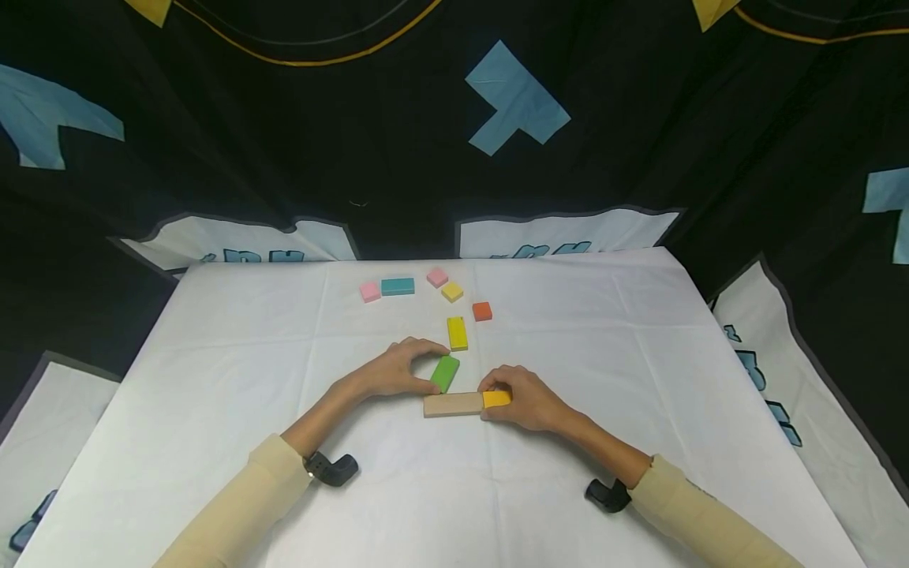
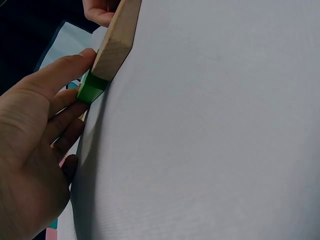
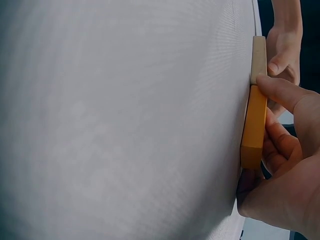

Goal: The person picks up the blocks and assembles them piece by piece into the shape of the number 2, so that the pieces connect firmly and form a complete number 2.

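Note:
My left hand (image 1: 398, 369) holds a green block (image 1: 445, 374) between thumb and fingertips, with the block lying slantwise on the white cloth. Just below it, a long plain wooden block (image 1: 453, 405) lies crosswise; in the left wrist view its end (image 2: 111, 55) overlaps the green block. An orange-yellow block (image 1: 496, 398) continues the wooden one end to end on the right. My right hand (image 1: 529, 401) pinches that orange-yellow block near the joint, thumb (image 3: 280, 90) on the near side and fingers behind, partly hidden. Beyond the green block lies a yellow block (image 1: 458, 334).
Farther back on the white-covered table (image 1: 568, 331) lie a red-orange block (image 1: 482, 312), a small yellow block (image 1: 452, 292), two pink blocks (image 1: 437, 277) and a teal block (image 1: 398, 286). A black patterned curtain (image 1: 398, 158) hangs behind the table.

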A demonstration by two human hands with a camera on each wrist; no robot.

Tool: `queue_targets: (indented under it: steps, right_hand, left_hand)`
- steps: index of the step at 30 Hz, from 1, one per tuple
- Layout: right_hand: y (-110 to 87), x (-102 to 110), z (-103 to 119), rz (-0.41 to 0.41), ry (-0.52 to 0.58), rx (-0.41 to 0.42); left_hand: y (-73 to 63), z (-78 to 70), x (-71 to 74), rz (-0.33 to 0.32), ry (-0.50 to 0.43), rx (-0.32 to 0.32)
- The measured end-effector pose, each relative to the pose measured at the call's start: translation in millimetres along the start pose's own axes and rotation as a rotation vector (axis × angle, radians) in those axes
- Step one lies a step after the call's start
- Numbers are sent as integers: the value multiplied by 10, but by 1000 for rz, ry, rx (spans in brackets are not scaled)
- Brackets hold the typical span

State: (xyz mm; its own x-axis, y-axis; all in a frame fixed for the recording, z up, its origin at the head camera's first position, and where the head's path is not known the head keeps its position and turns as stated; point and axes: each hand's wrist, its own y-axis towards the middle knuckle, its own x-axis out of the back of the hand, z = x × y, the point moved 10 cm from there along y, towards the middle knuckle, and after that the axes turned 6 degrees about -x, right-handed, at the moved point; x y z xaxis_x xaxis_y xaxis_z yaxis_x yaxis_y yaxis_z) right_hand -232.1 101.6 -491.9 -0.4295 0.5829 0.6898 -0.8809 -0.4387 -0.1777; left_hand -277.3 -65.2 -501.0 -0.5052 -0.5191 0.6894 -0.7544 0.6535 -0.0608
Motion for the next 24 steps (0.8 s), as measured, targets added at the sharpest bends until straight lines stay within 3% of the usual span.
queue_targets:
  steps: [24]
  right_hand:
    - [-5, -1, 9, -2, -5, 0]
  left_hand:
    - [-15, -26, -12, -36, 24, -14]
